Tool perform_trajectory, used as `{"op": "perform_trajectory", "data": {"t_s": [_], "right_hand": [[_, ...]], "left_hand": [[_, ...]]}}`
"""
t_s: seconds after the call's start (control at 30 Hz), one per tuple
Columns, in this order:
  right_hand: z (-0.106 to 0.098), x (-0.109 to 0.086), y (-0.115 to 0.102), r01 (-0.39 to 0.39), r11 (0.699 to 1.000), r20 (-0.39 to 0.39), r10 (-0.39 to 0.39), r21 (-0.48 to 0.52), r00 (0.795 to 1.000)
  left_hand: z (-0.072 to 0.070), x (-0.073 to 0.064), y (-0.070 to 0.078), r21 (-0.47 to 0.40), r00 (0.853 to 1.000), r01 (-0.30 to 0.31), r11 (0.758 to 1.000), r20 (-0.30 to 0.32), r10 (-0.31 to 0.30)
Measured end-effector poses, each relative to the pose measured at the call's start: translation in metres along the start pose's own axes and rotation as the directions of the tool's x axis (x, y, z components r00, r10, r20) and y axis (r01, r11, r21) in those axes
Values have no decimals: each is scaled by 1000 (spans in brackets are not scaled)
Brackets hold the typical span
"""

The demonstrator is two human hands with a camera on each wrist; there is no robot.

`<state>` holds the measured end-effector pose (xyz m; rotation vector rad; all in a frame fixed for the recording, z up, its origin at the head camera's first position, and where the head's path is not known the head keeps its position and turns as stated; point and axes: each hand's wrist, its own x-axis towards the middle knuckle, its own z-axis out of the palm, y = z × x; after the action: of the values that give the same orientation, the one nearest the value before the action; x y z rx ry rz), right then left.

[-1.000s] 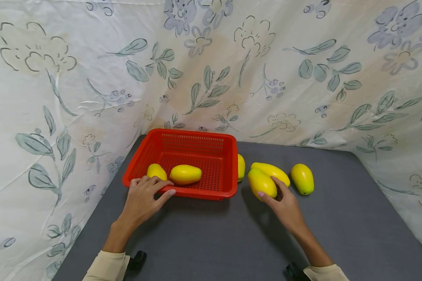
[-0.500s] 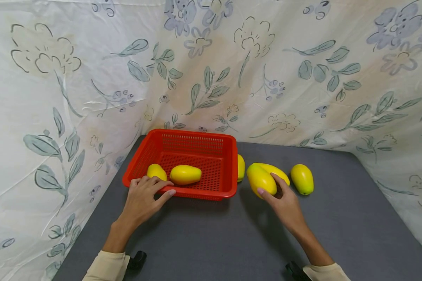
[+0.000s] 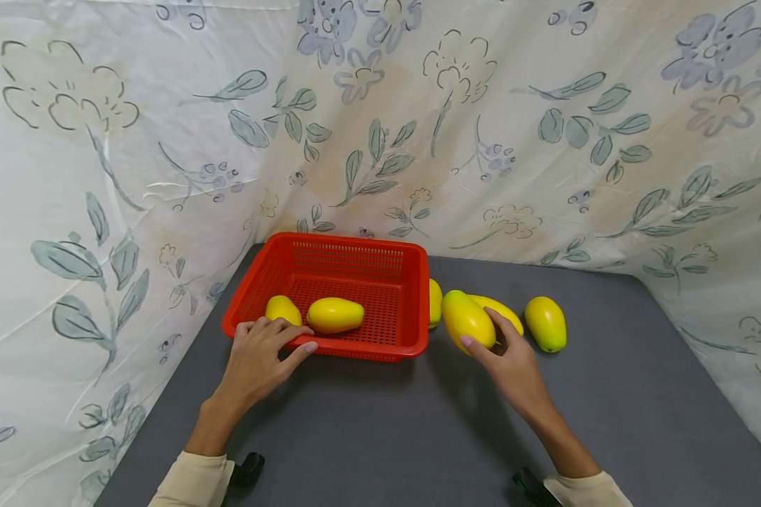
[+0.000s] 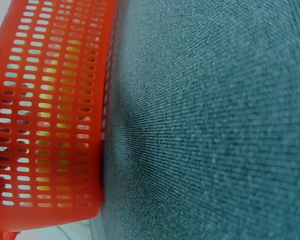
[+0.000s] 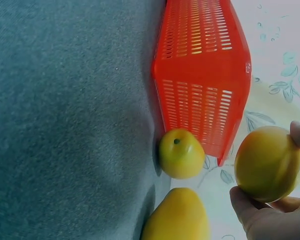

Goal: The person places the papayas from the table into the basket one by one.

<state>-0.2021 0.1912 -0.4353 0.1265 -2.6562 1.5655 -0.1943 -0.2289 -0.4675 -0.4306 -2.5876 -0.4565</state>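
Note:
My right hand [image 3: 516, 366] holds a plump yellow mango [image 3: 466, 322] between thumb and fingers, raised off the table to the right of the basket; its tip is greenish. In the right wrist view, the same mango [image 5: 266, 162] is at the right edge, with fingertips on both sides. A red plastic basket [image 3: 355, 346] with slotted walls stands at the back left. My left hand [image 3: 260, 359] grips its near rim, fingers hooked over the edge. Inside lie two yellow mangoes, one in the middle [image 3: 335, 315] and one [image 3: 282, 310] partly hidden behind my fingers.
One mango [image 3: 434, 303] sits against the basket's right side, partly hidden by it. A longer yellow fruit [image 3: 497, 312] lies behind the held mango, and another mango [image 3: 545, 322] rests farther right. A floral cloth [image 3: 380, 141] hangs behind the grey table [image 3: 380, 436].
My right hand tilts the held mango and shifts it slightly up and to the left. My left hand and the basket stay in place.

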Motion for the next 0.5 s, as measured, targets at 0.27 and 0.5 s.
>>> {"op": "perform_trajectory", "data": {"t_s": [0.27, 0.5], "right_hand": [[6, 2, -10, 20, 999, 16, -21, 42, 1000], [13, 2, -20, 42, 995, 33, -45, 90, 998]], "left_hand": [[0, 0, -1, -1, 1000, -8, 1000, -6, 8], [0, 0, -2, -1, 1000, -2, 1000, 5, 2]]}}
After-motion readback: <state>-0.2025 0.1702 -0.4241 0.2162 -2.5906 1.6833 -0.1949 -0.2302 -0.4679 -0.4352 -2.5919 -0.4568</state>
